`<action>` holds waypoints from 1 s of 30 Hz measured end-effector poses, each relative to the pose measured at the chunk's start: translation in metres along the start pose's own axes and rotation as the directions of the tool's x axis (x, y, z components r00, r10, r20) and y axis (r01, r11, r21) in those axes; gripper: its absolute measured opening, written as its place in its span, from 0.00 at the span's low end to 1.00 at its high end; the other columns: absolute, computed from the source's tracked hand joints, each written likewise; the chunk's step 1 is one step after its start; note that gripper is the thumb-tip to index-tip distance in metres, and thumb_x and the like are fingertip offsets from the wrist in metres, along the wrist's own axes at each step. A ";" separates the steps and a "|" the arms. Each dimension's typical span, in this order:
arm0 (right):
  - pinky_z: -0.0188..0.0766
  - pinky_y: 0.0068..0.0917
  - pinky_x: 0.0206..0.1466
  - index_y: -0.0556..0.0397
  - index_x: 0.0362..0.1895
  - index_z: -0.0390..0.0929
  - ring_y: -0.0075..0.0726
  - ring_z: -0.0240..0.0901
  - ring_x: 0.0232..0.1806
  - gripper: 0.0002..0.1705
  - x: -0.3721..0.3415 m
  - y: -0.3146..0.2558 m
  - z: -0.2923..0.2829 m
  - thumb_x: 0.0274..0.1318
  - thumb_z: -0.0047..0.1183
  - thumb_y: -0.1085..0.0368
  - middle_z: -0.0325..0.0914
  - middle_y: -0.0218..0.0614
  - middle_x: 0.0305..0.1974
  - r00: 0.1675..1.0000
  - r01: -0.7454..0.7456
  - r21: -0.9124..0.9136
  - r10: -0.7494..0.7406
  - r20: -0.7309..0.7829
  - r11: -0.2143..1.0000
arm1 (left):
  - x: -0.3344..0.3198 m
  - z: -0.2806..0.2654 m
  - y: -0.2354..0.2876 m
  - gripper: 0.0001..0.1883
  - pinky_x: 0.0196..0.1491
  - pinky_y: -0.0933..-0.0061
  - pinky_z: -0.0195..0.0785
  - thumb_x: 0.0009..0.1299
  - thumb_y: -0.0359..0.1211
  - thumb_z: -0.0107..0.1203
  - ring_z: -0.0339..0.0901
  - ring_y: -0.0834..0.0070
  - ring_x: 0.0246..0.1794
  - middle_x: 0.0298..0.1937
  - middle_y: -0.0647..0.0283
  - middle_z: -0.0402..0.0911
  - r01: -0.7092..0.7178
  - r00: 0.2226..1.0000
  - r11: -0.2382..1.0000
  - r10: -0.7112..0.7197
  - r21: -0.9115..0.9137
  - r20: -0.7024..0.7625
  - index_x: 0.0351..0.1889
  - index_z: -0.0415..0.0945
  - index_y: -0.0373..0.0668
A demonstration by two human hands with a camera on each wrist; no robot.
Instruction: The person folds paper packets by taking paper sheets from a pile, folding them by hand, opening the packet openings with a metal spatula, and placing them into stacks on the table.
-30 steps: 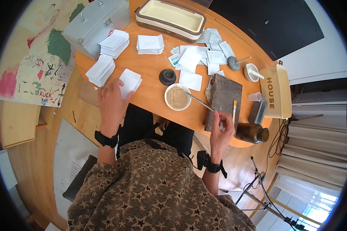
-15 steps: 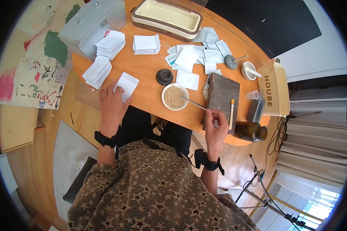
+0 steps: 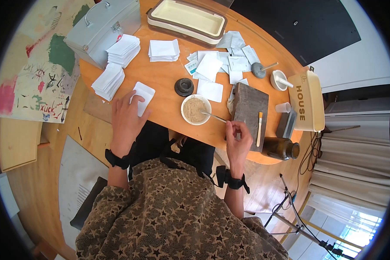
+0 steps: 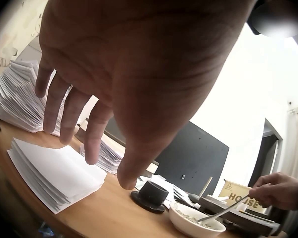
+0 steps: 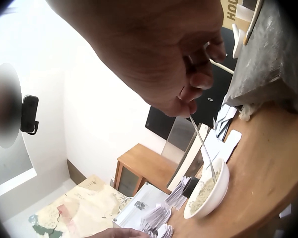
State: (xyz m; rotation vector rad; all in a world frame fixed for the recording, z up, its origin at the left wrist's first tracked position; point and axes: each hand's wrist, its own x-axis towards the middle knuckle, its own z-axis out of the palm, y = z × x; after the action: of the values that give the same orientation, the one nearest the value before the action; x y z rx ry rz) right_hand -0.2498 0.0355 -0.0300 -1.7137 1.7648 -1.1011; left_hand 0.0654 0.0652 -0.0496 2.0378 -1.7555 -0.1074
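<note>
My right hand [image 3: 239,139] pinches the handle of a thin metal spoon [image 3: 219,117] between thumb and fingertips. The spoon's far end is hidden in beige powder [image 5: 203,193], which fills much of a small white bowl [image 3: 196,122] near the table's front edge. Over to the left, my left hand [image 3: 128,116] hovers at a small stack of white paper packets [image 3: 146,93], fingers spread and loosely bent. In the left wrist view those fingers [image 4: 93,141] hang above the stack and grip nothing. Behind the bowl sits a round black lid-like piece [image 3: 184,87].
More stacks of white packets [image 3: 109,81] stand near a silver metal case [image 3: 104,32]. Loose packets [image 3: 210,65] lie mid-table. To the right are a dark slab [image 3: 247,108] with a brush [image 3: 259,130], a brown glass jar [image 3: 281,148], a mortar [image 3: 278,82] and a cream bin [image 3: 307,104].
My right hand has moved left toward the bowl with the spoon. My left hand's fingers have shifted slightly over the packet stack. The head view has swung a little.
</note>
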 end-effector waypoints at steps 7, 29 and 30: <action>0.66 0.26 0.30 0.60 0.35 0.82 0.25 0.67 0.25 0.06 0.002 -0.001 0.003 0.62 0.64 0.69 0.74 0.34 0.24 1.000 0.015 -0.009 -0.015 0.016 1.000 | 0.001 0.005 0.003 0.20 0.72 0.48 0.54 0.63 0.39 0.70 0.72 0.55 0.64 0.64 0.55 0.77 -0.015 1.000 0.999 0.016 -0.043 0.024 0.49 0.77 0.45; 0.66 0.25 0.30 0.59 0.36 0.82 0.23 0.66 0.25 0.07 0.002 0.002 0.002 0.63 0.64 0.68 0.74 0.33 0.23 0.998 -0.045 0.021 0.044 0.040 0.999 | 0.005 0.004 0.013 0.20 0.73 0.46 0.54 0.65 0.40 0.69 0.69 0.52 0.68 0.67 0.55 0.75 -0.036 0.995 0.996 0.044 -0.087 0.094 0.52 0.75 0.47; 0.66 0.25 0.30 0.59 0.36 0.82 0.23 0.66 0.25 0.07 0.002 0.001 0.002 0.63 0.64 0.68 0.74 0.33 0.23 0.999 -0.039 0.022 0.038 0.038 0.999 | 0.006 0.004 0.013 0.20 0.73 0.46 0.54 0.65 0.40 0.69 0.69 0.52 0.68 0.67 0.55 0.75 -0.036 0.994 0.995 0.044 -0.089 0.095 0.52 0.75 0.47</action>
State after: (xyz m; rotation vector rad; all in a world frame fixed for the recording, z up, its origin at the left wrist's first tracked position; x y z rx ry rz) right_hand -0.2491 0.0330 -0.0321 -1.6689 1.7485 -1.0616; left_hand 0.0532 0.0577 -0.0467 1.9641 -1.8165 -0.2702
